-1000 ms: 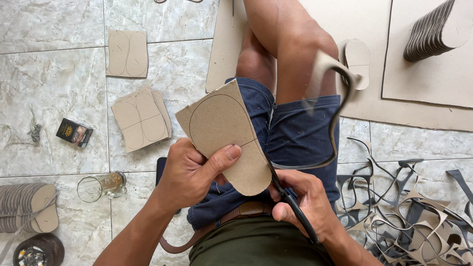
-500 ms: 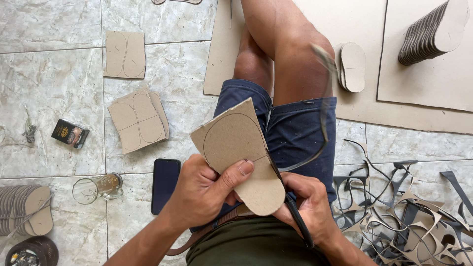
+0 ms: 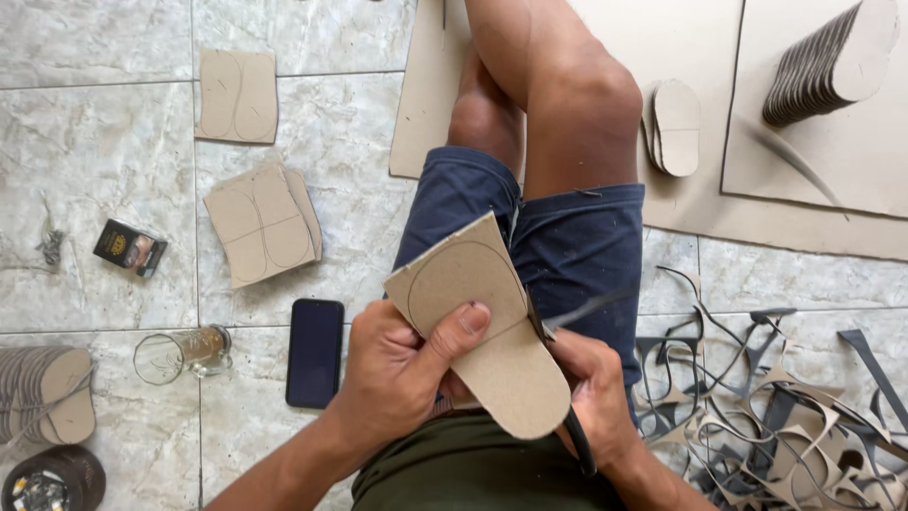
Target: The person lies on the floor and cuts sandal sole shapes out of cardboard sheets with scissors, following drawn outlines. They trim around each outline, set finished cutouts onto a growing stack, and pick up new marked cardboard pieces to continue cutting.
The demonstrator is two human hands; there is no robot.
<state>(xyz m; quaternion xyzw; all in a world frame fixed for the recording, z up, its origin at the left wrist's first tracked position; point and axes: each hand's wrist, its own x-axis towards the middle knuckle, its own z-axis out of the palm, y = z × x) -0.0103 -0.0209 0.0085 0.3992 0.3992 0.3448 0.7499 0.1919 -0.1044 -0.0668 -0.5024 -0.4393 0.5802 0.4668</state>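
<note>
Cardboard sole [image 3: 478, 331], pinched by left hand [image 3: 397, 378] fingers, hides right hand [image 3: 591, 397] fingers gripping half-seen scissors [image 3: 579, 449].

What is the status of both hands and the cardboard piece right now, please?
Left hand grips cardboard sole piece, thumb on top. Right hand holds scissors at its edge. Nothing obstructing.

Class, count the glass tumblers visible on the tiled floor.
1. The glass tumbler lies on its side on the floor, left of the black phone. Others may be hidden.
</note>
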